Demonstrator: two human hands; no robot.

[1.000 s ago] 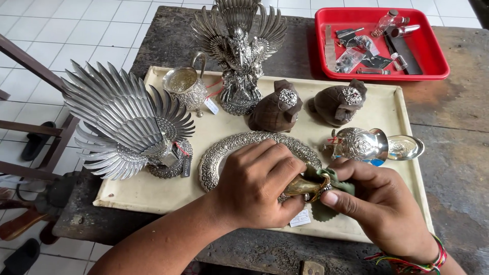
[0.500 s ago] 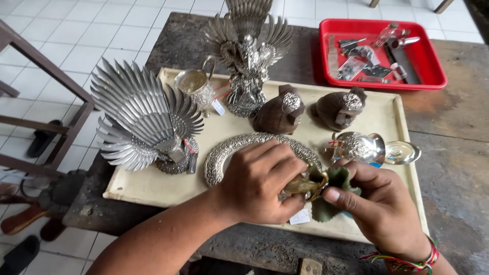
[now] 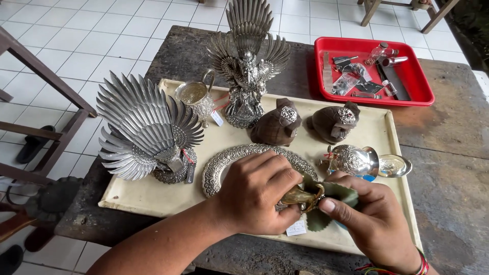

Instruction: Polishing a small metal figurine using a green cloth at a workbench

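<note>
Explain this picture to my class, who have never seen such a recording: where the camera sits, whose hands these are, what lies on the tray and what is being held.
The camera sits on a person's head and looks down at their own bare hands. The left hand grips a small golden metal piece. The right hand presses a green cloth against it. Both work over a cream tray on a worn wooden table. On the tray stand a fan-tailed silver bird, a winged silver statue, a small silver jug, two dark rounded figures and an oval silver dish. A red tray behind holds small tools.
</note>
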